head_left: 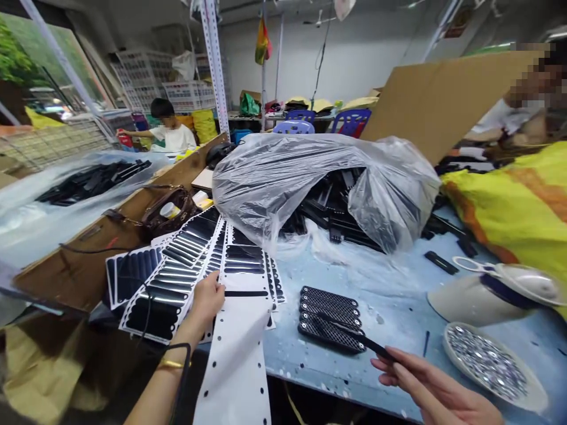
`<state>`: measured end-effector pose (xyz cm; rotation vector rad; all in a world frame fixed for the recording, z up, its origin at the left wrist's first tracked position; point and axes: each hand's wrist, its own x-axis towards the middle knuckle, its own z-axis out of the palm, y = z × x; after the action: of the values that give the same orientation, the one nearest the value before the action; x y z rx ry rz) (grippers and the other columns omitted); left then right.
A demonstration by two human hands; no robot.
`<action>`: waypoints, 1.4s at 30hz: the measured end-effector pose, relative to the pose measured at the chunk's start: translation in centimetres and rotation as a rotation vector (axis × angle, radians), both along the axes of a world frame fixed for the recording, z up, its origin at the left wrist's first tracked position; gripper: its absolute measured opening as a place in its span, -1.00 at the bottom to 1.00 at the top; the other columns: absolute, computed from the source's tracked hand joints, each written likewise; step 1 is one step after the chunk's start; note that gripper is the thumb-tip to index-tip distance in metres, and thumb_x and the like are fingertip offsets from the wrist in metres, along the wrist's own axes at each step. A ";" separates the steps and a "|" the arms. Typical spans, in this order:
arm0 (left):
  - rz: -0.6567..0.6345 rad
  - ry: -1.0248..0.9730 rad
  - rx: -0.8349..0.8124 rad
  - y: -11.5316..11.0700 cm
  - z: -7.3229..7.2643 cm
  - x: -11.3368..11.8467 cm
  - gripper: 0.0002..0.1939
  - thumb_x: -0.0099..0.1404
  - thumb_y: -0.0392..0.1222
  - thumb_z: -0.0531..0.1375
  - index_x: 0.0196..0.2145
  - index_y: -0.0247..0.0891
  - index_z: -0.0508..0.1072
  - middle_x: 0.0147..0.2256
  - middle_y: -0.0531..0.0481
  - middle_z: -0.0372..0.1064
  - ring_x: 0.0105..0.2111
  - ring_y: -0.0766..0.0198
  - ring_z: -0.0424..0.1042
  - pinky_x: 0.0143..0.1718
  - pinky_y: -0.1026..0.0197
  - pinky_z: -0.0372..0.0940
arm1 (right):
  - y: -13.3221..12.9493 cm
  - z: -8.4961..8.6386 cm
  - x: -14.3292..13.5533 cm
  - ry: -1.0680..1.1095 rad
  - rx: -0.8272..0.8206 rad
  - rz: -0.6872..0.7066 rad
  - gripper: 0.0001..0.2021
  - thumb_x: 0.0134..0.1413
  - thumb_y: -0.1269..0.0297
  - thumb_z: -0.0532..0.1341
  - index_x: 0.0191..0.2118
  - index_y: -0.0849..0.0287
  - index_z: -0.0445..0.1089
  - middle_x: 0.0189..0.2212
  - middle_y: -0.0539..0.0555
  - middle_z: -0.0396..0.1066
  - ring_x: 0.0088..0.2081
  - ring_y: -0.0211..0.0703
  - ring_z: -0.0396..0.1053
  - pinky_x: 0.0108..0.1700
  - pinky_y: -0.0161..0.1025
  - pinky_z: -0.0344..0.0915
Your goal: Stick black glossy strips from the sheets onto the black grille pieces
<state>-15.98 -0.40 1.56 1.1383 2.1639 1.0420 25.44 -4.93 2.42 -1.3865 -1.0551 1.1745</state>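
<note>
My left hand (208, 298) is closed at the edge of a white backing sheet (239, 354), which carries black stick-on strips and hangs over the table's front edge. One black strip lies across the sheet just right of my fingers. My right hand (438, 383) pinches the end of a thin black strip (374, 347) between thumb and fingers. Its far end reaches over a row of black mesh-patterned pieces (330, 319) with round metal studs at their ends. Whether the strip touches them I cannot tell. More sheets of black strips (155, 301) fan out left of my left hand.
Clear plastic (310, 159) covers a heap of black parts (341, 218) behind. To the right are a dish of metal studs (482, 360), a white jug (487, 295) and a yellow sack (522, 200). A wooden board (88, 248) borders the left. Two people sit farther off.
</note>
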 end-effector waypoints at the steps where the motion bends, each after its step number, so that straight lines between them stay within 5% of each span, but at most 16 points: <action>1: -0.010 0.052 -0.008 -0.2 0.5 -0.3 -0.72 0.07 -0.43 0.16 -0.26 -0.25 0.55 -0.64 0.15 0.29 -0.49 0.19 0.35 -0.27 0.20 0.18 | -0.1 -0.1 -0.1 0.012 -0.002 0.003 -0.59 -0.26 0.01 0.54 -0.29 0.20 0.66 -0.39 0.25 0.63 -0.40 0.17 0.61 -0.31 -0.06 0.63; 6: -0.035 0.233 0.127 -1.4 2.9 1.3 -0.78 0.14 -0.23 0.20 -0.24 -0.24 0.56 -0.51 0.03 0.43 -0.44 0.14 0.45 -0.32 0.17 0.29 | 0.0 -0.2 -1.7 0.029 0.083 0.014 -0.57 -0.19 -0.03 0.51 -0.29 0.22 0.63 -0.50 0.20 0.60 -0.45 0.10 0.59 -0.40 -0.11 0.60; 9: -0.249 -0.194 0.150 -2.3 3.7 5.8 -0.68 0.15 -0.01 0.25 -0.22 -0.27 0.55 -0.50 0.00 0.47 -0.52 0.17 0.48 -0.55 0.24 0.26 | -0.1 0.3 -3.0 0.005 0.093 0.096 -0.56 -0.07 -0.07 0.44 -0.22 0.23 0.61 -0.50 0.18 0.59 -0.45 0.05 0.59 -0.36 -0.10 0.59; 12: -0.488 -0.650 -0.099 -2.9 3.8 10.7 -0.60 0.05 0.11 0.35 -0.37 -0.31 0.49 -0.54 -0.05 0.47 -0.60 0.20 0.49 -0.71 0.33 0.16 | -0.3 1.3 -3.9 -0.044 0.087 0.136 -0.56 0.01 -0.09 0.39 -0.21 0.23 0.60 -0.51 0.16 0.58 -0.44 0.02 0.59 -0.31 -0.09 0.58; 16: -0.538 -0.986 -0.168 -2.9 3.4 14.1 -0.57 -0.02 0.12 0.39 -0.51 -0.30 0.38 -0.63 -0.04 0.44 -0.69 0.29 0.44 -0.76 0.41 0.09 | -0.3 1.5 -3.7 -0.068 0.050 0.195 -0.57 -0.02 -0.08 0.39 -0.23 0.22 0.59 -0.51 0.14 0.58 -0.43 0.02 0.59 -0.31 -0.11 0.58; 24: -0.568 -1.006 -0.209 -3.8 1.6 15.8 -0.63 -0.05 -0.01 0.43 -0.51 -0.31 0.39 -0.65 0.00 0.44 -0.72 0.29 0.44 -0.80 0.42 0.08 | -1.6 -2.9 -0.5 -0.203 0.105 0.110 -0.60 0.05 -0.08 0.31 -0.24 0.20 0.62 -0.54 0.12 0.56 -0.53 -0.08 0.52 -0.54 -0.25 0.47; 29: -0.537 -1.030 -0.237 -4.2 0.9 16.2 -0.63 -0.08 -0.01 0.43 -0.51 -0.31 0.39 -0.65 0.00 0.45 -0.74 0.30 0.42 -0.81 0.43 0.07 | -1.9 -0.8 1.1 -0.576 0.354 0.024 -0.76 0.13 0.10 0.28 -0.28 0.12 0.63 -0.32 0.17 0.62 -0.39 -0.05 0.55 -0.49 -0.25 0.45; 32: -0.562 -1.072 -0.264 -4.3 1.1 16.3 -0.64 -0.08 -0.04 0.44 -0.51 -0.31 0.40 -0.64 -0.02 0.46 -0.74 0.31 0.42 -0.80 0.43 0.08 | -1.8 0.5 0.4 -0.721 0.568 0.191 -0.81 0.20 0.24 0.26 -0.16 0.10 0.61 -0.28 0.16 0.62 -0.29 -0.02 0.55 -0.27 -0.15 0.50; 35: -0.596 -1.119 -0.296 -4.2 1.2 16.4 -0.66 -0.07 -0.06 0.43 -0.51 -0.32 0.41 -0.65 -0.02 0.46 -0.74 0.32 0.41 -0.80 0.44 0.09 | -1.7 0.5 -0.9 -0.832 0.744 0.370 -0.80 0.26 0.35 0.19 -0.12 0.16 0.57 -0.37 0.16 0.58 -0.38 -0.07 0.49 -0.30 -0.15 0.45; 42: -0.537 -0.982 -0.251 -3.8 0.1 14.9 -0.63 -0.07 -0.03 0.42 -0.42 -0.38 0.49 -0.55 -0.10 0.52 -0.67 0.22 0.50 -0.83 0.43 0.07 | -1.2 0.3 -1.4 -0.844 0.753 0.483 -0.76 0.32 0.38 0.11 -0.25 0.19 0.55 -0.50 0.12 0.48 -0.46 -0.13 0.43 -0.43 -0.25 0.37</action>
<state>-1.07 -4.24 1.61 0.7639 1.0906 0.7929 24.03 -6.11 2.77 -1.0095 -2.2377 0.3363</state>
